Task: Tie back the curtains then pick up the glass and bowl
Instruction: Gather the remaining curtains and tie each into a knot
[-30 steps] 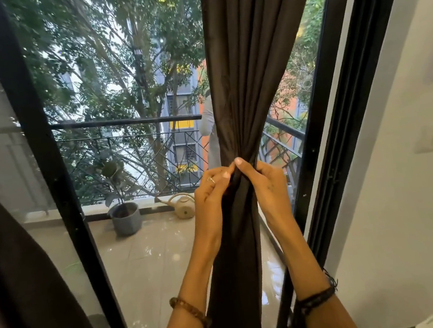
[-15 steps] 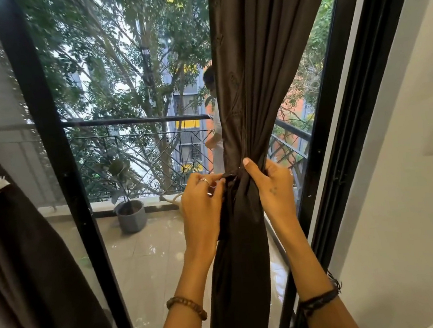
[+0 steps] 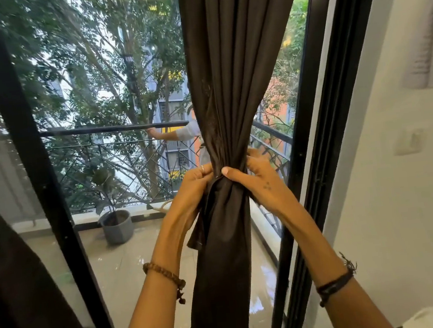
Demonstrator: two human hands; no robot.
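Hands raised side by side, left (image 3: 191,190) and right (image 3: 261,183) both pinching the gathered curtain (image 3: 229,95) at its waist.

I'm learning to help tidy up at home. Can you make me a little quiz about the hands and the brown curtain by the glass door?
1. True or false: both hands grip the curtain where it is bunched together.
2. What stands on the balcony floor outside? A) a bicycle B) a grey plant pot C) a chair
3. Fill in: the left hand wears a ____ on one finger.

Key:
1. True: the left hand and right hand pinch the gathered cloth.
2. B: the grey plant pot stands by the railing.
3. Ring.
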